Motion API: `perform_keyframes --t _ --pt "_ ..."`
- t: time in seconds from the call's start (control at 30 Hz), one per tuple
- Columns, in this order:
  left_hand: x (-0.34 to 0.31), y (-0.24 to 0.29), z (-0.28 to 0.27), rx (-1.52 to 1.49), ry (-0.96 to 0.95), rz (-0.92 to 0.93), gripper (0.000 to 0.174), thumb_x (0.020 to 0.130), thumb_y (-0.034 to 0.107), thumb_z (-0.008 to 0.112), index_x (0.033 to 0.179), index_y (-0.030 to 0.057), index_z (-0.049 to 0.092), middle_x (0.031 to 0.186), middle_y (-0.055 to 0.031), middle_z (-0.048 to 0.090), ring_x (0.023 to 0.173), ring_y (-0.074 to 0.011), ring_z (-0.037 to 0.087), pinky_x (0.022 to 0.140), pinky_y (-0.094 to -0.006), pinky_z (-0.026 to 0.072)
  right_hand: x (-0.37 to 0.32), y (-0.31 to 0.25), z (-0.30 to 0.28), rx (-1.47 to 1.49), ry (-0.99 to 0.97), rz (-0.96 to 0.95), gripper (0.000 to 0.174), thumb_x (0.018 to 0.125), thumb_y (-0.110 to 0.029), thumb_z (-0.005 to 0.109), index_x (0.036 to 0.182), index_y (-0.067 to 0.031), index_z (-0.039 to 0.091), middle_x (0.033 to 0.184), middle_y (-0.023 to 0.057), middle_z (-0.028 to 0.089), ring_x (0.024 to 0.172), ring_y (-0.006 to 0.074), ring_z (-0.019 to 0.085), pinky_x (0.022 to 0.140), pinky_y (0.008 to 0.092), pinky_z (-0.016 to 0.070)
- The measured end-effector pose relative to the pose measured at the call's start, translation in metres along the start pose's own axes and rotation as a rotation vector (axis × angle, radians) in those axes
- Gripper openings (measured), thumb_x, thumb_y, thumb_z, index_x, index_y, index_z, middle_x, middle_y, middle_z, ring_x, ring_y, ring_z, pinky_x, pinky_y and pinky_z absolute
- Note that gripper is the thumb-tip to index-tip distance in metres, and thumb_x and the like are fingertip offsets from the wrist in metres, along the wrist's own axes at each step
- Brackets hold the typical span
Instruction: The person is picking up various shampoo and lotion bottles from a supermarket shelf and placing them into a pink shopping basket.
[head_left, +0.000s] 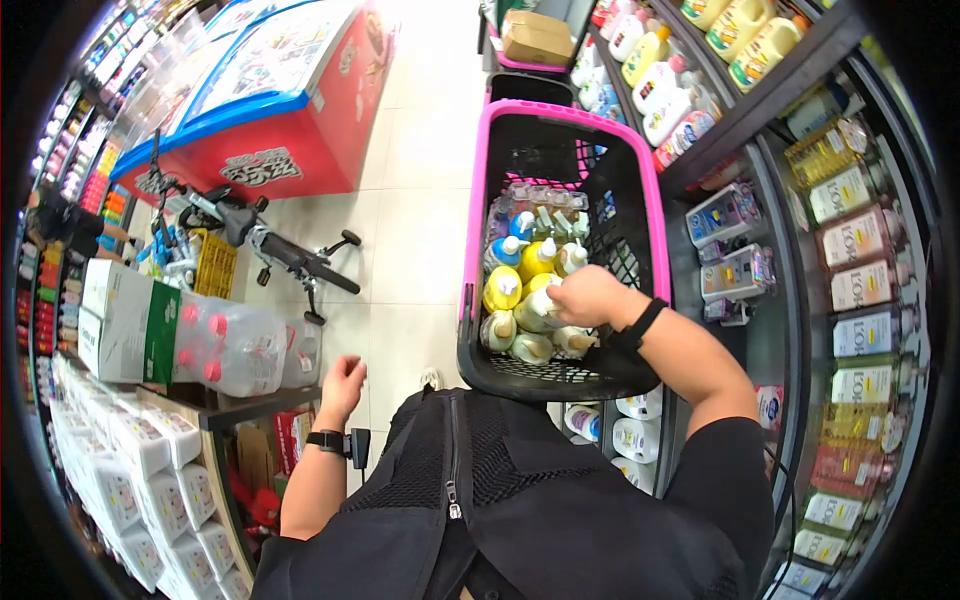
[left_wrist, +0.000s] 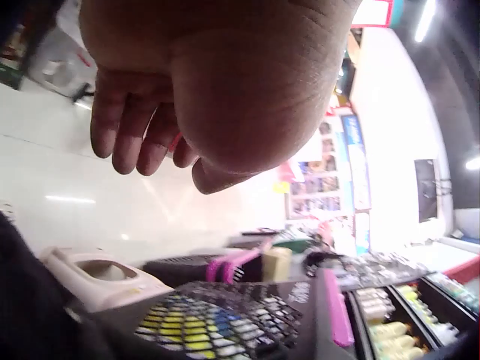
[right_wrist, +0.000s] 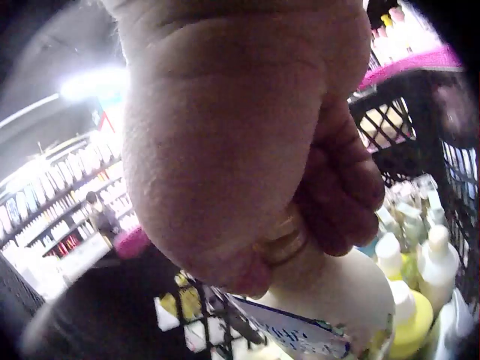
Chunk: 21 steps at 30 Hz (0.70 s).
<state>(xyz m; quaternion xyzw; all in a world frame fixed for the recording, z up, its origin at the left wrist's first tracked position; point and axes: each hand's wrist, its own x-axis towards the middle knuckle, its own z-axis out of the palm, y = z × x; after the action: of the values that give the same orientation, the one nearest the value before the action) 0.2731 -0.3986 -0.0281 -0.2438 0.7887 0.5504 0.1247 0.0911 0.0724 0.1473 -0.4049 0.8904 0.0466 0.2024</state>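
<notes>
My right hand [head_left: 592, 297] reaches into a black shopping basket [head_left: 478, 200] with a pink rim. Its curled fingers grip the top of a cream-white bottle [right_wrist: 341, 292], whose label carries blue lettering; the palm hides most of the cap. Around that bottle stand yellow bottles [head_left: 502, 288] with white tops, blue-topped bottles [head_left: 508, 250] and several pale bottles [head_left: 532, 347]. Farther back in the basket are small clear bottles [head_left: 545, 197]. Outside the basket, my left hand [head_left: 342, 388] hangs at my side with fingers loosely bent, holding nothing.
Shelves of boxed bottles [head_left: 845, 250] run along the right. A red freezer [head_left: 330, 130] and a small bicycle [head_left: 290, 250] stand to the left. Near my left arm, a table bears wrapped bottles [head_left: 235, 345] and a green-white carton [head_left: 125, 320]. Another basket [head_left: 530, 88] stands behind.
</notes>
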Motion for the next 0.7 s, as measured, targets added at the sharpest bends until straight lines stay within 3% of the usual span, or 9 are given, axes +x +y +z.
perform_keyframes --t 0.07,0.13,0.27,0.33,0.4,0.47,0.53,0.6,0.7 --pt "-0.001 0.083 0.010 0.106 -0.007 0.315 0.031 0.092 0.019 0.065 0.116 -0.0012 0.061 0.092 -0.0086 0.069 0.083 -0.0164 0.064 0.075 -0.0302 0.0522 -0.023 -0.008 -0.041 0.020 0.118 -0.004 0.020 0.079 -0.027 0.061 0.084 -0.0079 0.062 0.069 0.0142 0.065 0.067 0.0365 0.066 0.061 0.0493 0.0513" --pt "-0.012 0.168 0.024 0.141 -0.122 0.438 0.036 0.089 0.017 0.070 0.118 -0.0008 0.059 0.101 -0.0117 0.068 0.091 -0.0197 0.064 0.081 -0.0319 0.0524 -0.045 -0.021 -0.082 0.057 0.226 0.020 0.022 0.078 -0.029 0.064 0.082 -0.0073 0.061 0.065 0.0133 0.063 0.064 0.0359 0.064 0.059 0.0480 0.0506" --pt "-0.031 0.273 0.059 0.324 -0.394 0.998 0.067 0.077 0.013 0.081 0.134 0.0003 0.048 0.131 -0.0187 0.054 0.123 -0.0304 0.053 0.103 -0.0386 0.0437 -0.091 -0.068 -0.157 0.124 0.456 0.012 0.027 0.074 -0.028 0.072 0.073 -0.0074 0.056 0.061 0.0121 0.056 0.059 0.0357 0.059 0.054 0.0455 0.0457" --pt "-0.047 0.313 0.069 0.291 -0.519 1.168 0.080 0.070 0.020 0.084 0.138 0.0017 0.045 0.135 -0.0229 0.050 0.126 -0.0382 0.049 0.107 -0.0432 0.0405 -0.107 -0.094 -0.178 0.144 0.494 -0.003 0.027 0.074 -0.028 0.073 0.073 -0.0073 0.055 0.062 0.0119 0.056 0.059 0.0357 0.059 0.054 0.0455 0.0452" --pt "-0.052 0.335 0.072 0.322 -0.694 1.268 0.091 0.066 0.021 0.088 0.142 0.0016 0.041 0.135 -0.0213 0.051 0.126 -0.0367 0.051 0.106 -0.0409 0.0422 -0.119 -0.119 -0.194 0.168 0.556 -0.010 0.028 0.075 -0.029 0.073 0.074 -0.0073 0.056 0.063 0.0118 0.056 0.060 0.0357 0.059 0.054 0.0455 0.0451" --pt "-0.054 0.349 0.078 0.092 -1.250 0.983 0.094 0.065 0.018 0.089 0.144 0.0020 0.039 0.133 -0.0154 0.055 0.124 -0.0293 0.054 0.104 -0.0397 0.0428 -0.122 -0.138 -0.198 0.270 0.559 -0.020 0.027 0.076 -0.031 0.072 0.079 -0.0067 0.059 0.065 0.0138 0.058 0.062 0.0377 0.060 0.055 0.0477 0.0461" --pt "-0.050 0.332 0.076 0.033 -1.523 0.692 0.096 0.063 0.013 0.088 0.144 0.0012 0.038 0.130 -0.0102 0.057 0.120 -0.0222 0.055 0.103 -0.0384 0.0439 -0.123 -0.157 -0.201 0.300 0.493 0.024 0.023 0.076 -0.026 0.065 0.084 -0.0052 0.062 0.069 0.0186 0.063 0.070 0.0419 0.063 0.061 0.0504 0.0491" --pt "-0.062 0.322 0.082 -0.077 -1.664 0.549 0.096 0.060 0.010 0.086 0.143 0.0002 0.038 0.130 -0.0098 0.056 0.118 -0.0205 0.055 0.101 -0.0383 0.0454 -0.125 -0.174 -0.198 0.368 0.476 0.078 0.025 0.074 -0.027 0.061 0.081 -0.0044 0.066 0.070 0.0189 0.064 0.070 0.0417 0.063 0.063 0.0505 0.0498" --pt "-0.081 0.302 0.087 -0.073 -1.663 0.488 0.091 0.056 0.015 0.089 0.134 -0.0042 0.047 0.122 -0.0139 0.062 0.111 -0.0245 0.062 0.096 -0.0387 0.0503 -0.135 -0.193 -0.180 0.499 0.449 0.165 0.031 0.072 -0.034 0.065 0.081 -0.0042 0.066 0.075 0.0170 0.066 0.073 0.0383 0.064 0.063 0.0477 0.0493"
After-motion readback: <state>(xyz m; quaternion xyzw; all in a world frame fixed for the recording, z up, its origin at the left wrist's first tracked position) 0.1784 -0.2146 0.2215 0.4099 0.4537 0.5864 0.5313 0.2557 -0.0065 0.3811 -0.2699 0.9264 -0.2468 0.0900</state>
